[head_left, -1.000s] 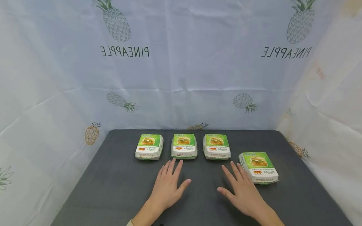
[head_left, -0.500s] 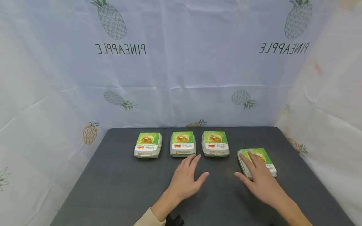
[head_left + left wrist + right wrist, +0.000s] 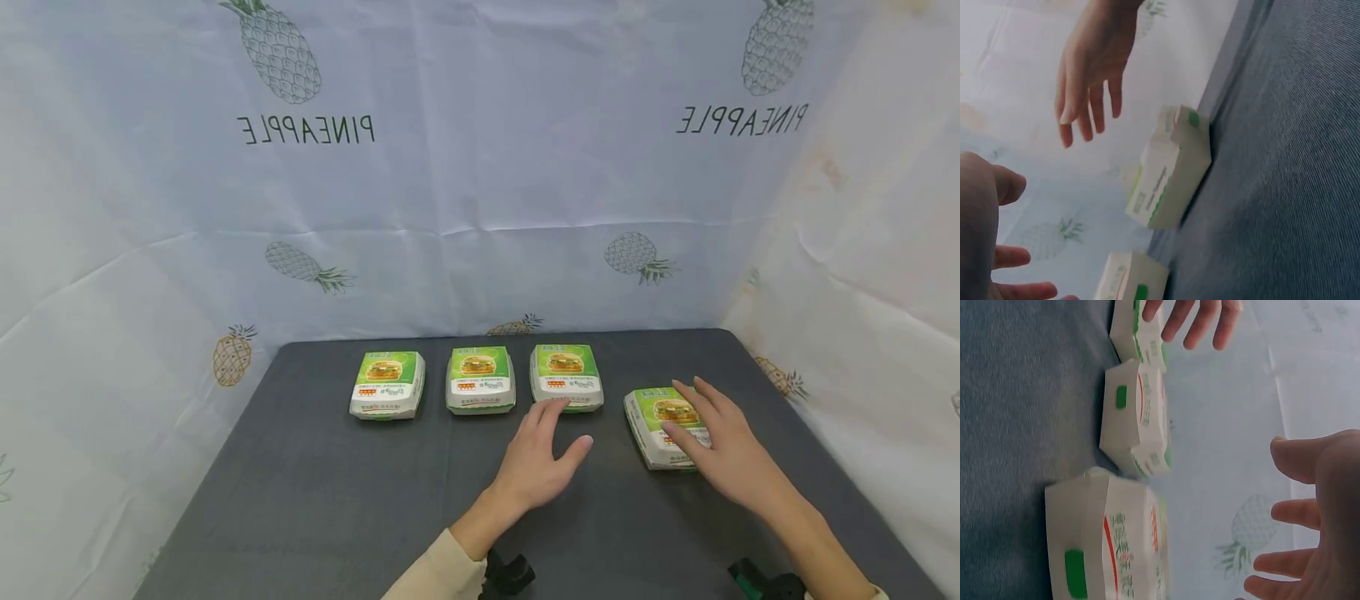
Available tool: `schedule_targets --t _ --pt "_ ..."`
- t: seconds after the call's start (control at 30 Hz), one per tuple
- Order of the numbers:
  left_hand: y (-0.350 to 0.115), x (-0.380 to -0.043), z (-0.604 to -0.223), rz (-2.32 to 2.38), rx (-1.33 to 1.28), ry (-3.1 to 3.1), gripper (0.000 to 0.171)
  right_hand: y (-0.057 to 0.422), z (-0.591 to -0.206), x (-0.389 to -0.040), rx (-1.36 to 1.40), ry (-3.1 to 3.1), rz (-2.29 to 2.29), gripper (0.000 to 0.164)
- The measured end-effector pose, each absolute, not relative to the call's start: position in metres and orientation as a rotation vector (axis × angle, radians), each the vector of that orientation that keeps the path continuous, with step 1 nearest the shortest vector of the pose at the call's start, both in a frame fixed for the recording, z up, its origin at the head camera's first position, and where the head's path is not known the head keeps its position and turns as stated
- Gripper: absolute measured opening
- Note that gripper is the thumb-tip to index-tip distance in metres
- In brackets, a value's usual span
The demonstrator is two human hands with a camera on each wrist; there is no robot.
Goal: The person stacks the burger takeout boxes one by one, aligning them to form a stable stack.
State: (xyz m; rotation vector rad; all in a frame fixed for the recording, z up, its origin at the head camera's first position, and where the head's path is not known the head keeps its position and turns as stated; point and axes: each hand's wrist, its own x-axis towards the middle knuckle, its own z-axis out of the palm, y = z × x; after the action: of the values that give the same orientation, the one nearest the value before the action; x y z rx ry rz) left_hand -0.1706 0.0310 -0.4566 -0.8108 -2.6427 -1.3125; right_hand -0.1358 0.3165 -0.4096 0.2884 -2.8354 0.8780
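Note:
My right hand (image 3: 731, 450) hovers over the rightmost burger box (image 3: 647, 429), fingers spread and hiding its right part. In the left wrist view that right hand (image 3: 1094, 69) hangs above the white and green burger box (image 3: 1169, 172), with a gap between them. My left hand (image 3: 532, 467) holds nothing; its fingertips overlap the near edge of another burger box (image 3: 565, 371) in the head view. Seen from the right wrist, the left hand's fingers (image 3: 1207, 319) stay clear of the boxes.
Two more burger boxes, the leftmost one (image 3: 386, 385) and its neighbour (image 3: 480, 381), stand towards the back of the dark grey table (image 3: 337, 500). A pineapple-print cloth (image 3: 450, 167) hangs behind and at both sides. Black wrist gear (image 3: 506, 575) shows below my left hand.
Both hands have moved right. The right hand has gone from beside the rightmost burger box to above it; the left from before the second box to before the third. The view shifted slightly.

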Motion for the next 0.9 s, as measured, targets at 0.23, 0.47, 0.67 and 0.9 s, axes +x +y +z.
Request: schedule_targets --t 0.23,0.47,0.67,0.9 --pt "0.059 -0.177 -0.459 -1.407 -0.842 -2.709 0.061 0.342 -0.417 -0.148 0.248 -2.844 0.912 0.069" --pt "0.081 -0.185 -0.467 -1.560 -0.859 -2.728 0.061 0.356 -0.427 -0.162 0.195 -2.908 0.918 0.072" --pt "0.093 -0.187 -0.469 -1.587 -0.867 -2.793 0.063 0.365 -0.439 -0.169 0.155 -2.957 0.984 0.075" --pt "0.112 -0.191 -0.469 -1.683 -0.787 -2.908 0.066 0.378 -0.455 -0.174 0.084 -3.013 1.165 0.077"
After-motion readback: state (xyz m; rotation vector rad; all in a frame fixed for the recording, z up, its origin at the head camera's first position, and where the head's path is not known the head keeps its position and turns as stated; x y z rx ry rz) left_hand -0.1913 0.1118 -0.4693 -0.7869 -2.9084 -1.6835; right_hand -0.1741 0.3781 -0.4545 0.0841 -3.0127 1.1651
